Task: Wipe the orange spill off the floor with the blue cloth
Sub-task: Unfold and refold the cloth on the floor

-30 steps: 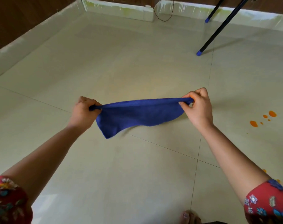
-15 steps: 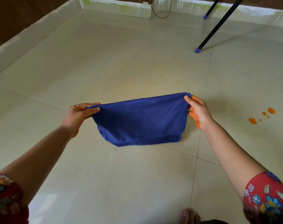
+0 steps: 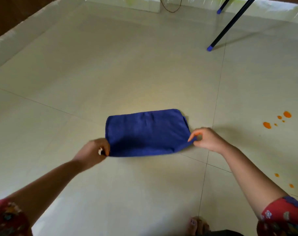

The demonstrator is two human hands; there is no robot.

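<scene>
The blue cloth lies folded into a rectangle on the pale tiled floor at the centre. My left hand pinches its near left corner. My right hand pinches the near right corner between thumb and forefinger. The orange spill is a group of small drops on the floor far to the right of the cloth, with two more orange drops nearer me on the right.
Two black stand legs with blue tips slant down onto the floor at the back right. A low white skirting and a thin cable run along the back wall. My foot shows at the bottom edge.
The cloth was held stretched in the air between both hands; it has come down and now lies folded flat on the floor, with both hands lower and closer to me.
</scene>
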